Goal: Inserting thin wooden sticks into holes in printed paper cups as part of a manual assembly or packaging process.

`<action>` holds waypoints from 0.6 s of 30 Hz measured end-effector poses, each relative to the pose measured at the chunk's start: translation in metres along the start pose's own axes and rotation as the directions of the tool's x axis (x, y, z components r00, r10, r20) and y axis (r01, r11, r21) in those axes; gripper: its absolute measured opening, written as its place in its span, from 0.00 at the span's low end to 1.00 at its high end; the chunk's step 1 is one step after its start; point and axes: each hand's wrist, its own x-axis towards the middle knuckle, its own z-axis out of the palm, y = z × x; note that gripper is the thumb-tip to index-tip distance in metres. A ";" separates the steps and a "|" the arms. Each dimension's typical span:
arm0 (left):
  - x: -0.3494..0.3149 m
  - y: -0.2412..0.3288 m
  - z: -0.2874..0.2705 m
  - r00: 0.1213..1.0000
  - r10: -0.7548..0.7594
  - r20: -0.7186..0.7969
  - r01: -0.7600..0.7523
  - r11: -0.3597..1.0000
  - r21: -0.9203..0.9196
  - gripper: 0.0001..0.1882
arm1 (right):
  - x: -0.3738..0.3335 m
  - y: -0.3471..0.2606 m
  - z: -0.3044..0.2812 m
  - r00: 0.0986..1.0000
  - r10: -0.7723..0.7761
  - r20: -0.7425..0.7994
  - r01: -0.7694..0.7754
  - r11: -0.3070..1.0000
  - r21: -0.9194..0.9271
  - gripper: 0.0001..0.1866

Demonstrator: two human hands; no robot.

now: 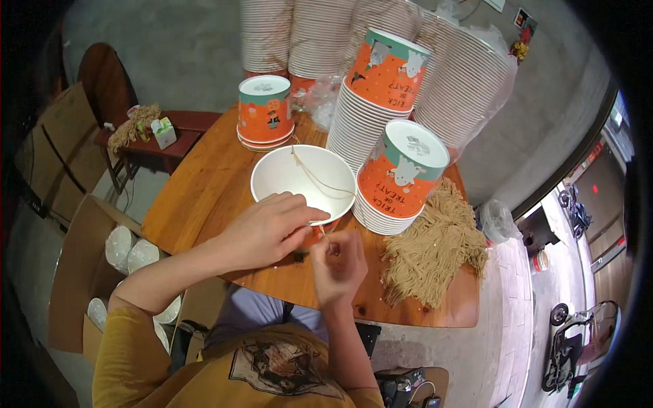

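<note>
A white-lined paper bucket (272,178) stands mouth up near the middle of the wooden table, with a patch of its orange outside showing under the near rim. A thin tan cord (314,180) crosses its mouth from the far rim to the right side. My left hand (272,228) grips the bucket's near rim, fingers over the edge. Just right of it, my right hand (340,262) pinches a short cord end against the outside of the near rim. Its fingertips are slightly blurred.
Upside-down orange-and-green bucket stacks (401,177) stand to the right, with a smaller stack (265,112) at the far left. Taller stacks (462,81) line the back. A heap of tan cords (435,251) lies at right. Left of the table, an open carton (68,272) holds wrapped white stacks.
</note>
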 end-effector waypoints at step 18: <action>-0.002 0.004 0.006 0.987 0.159 -0.023 -0.160 0.987 -0.025 0.14 | -0.013 -0.001 -0.014 0.994 0.106 0.031 -0.108 0.991 0.079 0.07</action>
